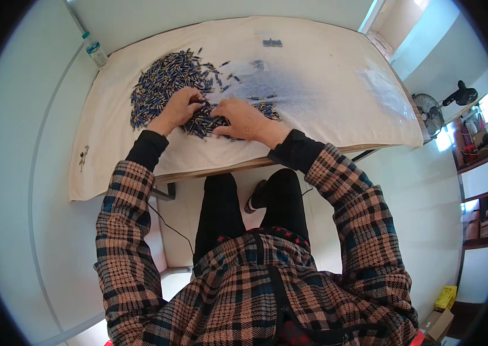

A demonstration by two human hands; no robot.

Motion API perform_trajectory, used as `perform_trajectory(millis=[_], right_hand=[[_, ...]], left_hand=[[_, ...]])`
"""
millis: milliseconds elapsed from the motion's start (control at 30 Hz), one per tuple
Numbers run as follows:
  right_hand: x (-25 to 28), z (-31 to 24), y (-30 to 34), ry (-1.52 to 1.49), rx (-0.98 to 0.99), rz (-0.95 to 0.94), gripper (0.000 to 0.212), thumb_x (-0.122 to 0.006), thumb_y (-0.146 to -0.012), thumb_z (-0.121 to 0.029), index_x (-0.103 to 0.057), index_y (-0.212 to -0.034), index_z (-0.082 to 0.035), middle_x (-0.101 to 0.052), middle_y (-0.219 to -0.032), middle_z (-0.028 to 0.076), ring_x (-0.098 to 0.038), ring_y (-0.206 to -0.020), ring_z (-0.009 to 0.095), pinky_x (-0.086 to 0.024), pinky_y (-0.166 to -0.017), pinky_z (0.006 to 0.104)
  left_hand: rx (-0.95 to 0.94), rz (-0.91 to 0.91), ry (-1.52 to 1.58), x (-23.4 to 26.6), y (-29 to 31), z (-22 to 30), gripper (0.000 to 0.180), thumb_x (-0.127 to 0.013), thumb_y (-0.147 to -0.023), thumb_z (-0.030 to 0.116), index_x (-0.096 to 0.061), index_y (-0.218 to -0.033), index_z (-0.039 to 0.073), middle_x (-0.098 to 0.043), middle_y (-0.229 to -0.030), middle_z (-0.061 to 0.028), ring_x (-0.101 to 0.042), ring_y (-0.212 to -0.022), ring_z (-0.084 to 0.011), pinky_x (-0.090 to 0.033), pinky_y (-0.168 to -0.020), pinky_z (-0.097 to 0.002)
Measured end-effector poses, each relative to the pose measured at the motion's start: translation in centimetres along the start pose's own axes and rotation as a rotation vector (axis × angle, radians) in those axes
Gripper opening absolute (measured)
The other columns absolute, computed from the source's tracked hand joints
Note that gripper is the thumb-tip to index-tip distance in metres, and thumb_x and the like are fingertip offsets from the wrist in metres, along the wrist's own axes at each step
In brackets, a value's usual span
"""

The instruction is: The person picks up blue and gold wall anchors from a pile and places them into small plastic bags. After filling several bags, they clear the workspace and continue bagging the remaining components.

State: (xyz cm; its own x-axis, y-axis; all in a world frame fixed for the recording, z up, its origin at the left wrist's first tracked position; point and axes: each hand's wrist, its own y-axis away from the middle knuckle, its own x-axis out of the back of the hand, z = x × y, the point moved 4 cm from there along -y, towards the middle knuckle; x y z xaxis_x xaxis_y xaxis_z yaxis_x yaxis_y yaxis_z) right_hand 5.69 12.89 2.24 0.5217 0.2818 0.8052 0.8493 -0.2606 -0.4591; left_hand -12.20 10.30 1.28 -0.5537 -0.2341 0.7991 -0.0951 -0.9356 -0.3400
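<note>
A large heap of small dark blue cylinders with brass-coloured ends (163, 81) covers the left half of the cloth. My left hand (181, 108) is at the heap's near right side, its fingers bent and closed at the tips. Whatever sits in that pinch is too small to name. Facing it from the right, my right hand (245, 120) reaches into the nearer pieces, thumb and fingers apart around them. Just beyond my right hand lies a smaller scatter of the same pieces (267, 111).
White cloth (330, 86) covers the table. A clear bottle (95, 52) stands at the far left corner. A small group of pieces (272, 42) lies at the back, clear plastic (385, 92) at the right. Small metal items (83, 157) lie near the left edge. A fan (428, 112) stands beyond.
</note>
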Motion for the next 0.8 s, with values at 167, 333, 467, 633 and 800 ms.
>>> perform_trajectory(millis=[167, 333, 467, 633, 800], right_hand=[[1.0, 2.6, 1.3, -0.016, 0.051, 0.054, 0.020, -0.067, -0.074, -0.021, -0.067, -0.086, -0.005, -0.062, -0.078, 0.015, -0.058, -0.077, 0.034, -0.047, -0.072, 0.0406], [1.6, 3.6, 1.4, 0.027, -0.102, 0.039, 0.023, -0.069, -0.071, -0.024, -0.068, -0.086, -0.007, -0.063, -0.081, 0.014, -0.059, -0.081, 0.033, -0.047, -0.075, 0.0397], [3.1, 3.1, 1.5, -0.122, -0.222, 0.344, 0.024, -0.069, -0.074, -0.021, -0.067, -0.089, -0.003, -0.066, -0.082, 0.013, -0.064, -0.077, 0.027, -0.050, -0.070, 0.0360], [3.4, 3.2, 1.3, -0.830, -0.506, 0.418, 0.021, -0.064, -0.081, -0.014, -0.064, -0.094, 0.003, -0.067, -0.083, 0.010, -0.066, -0.073, 0.018, -0.053, -0.061, 0.0283], [4.0, 2.5, 1.9, -1.072, -0.625, 0.366, 0.019, -0.060, -0.086, -0.009, -0.062, -0.100, 0.003, -0.066, -0.088, 0.009, -0.065, -0.077, 0.015, -0.054, -0.061, 0.0237]], left_hand=[[0.181, 0.022, 0.239, 0.2, -0.6, 1.8, 0.014, -0.066, -0.075, 0.007, -0.058, -0.083, 0.000, -0.056, -0.071, -0.0040, -0.050, -0.065, -0.0130, -0.042, -0.061, -0.0267], [0.225, 0.030, 0.343, 0.6, -0.4, 3.2, 0.013, -0.067, -0.076, 0.009, -0.060, -0.080, -0.001, -0.056, -0.065, 0.0008, -0.046, -0.059, -0.0073, -0.039, -0.056, -0.0224], [0.290, -0.023, 0.610, -0.3, -1.1, 6.1, 0.013, -0.065, -0.081, 0.015, -0.056, -0.074, 0.008, -0.048, -0.063, 0.0072, -0.042, -0.055, -0.0017, -0.032, -0.048, -0.0183], [0.367, -0.027, 0.790, -1.1, -1.6, 7.7, 0.015, -0.066, -0.082, 0.017, -0.057, -0.075, 0.009, -0.049, -0.062, 0.0074, -0.040, -0.051, -0.0009, -0.029, -0.045, -0.0166], [0.393, 0.005, 0.880, -1.8, -1.7, 8.4, 0.014, -0.066, -0.083, 0.018, -0.058, -0.076, 0.008, -0.050, -0.061, 0.0064, -0.042, -0.051, -0.0013, -0.028, -0.044, -0.0165]])
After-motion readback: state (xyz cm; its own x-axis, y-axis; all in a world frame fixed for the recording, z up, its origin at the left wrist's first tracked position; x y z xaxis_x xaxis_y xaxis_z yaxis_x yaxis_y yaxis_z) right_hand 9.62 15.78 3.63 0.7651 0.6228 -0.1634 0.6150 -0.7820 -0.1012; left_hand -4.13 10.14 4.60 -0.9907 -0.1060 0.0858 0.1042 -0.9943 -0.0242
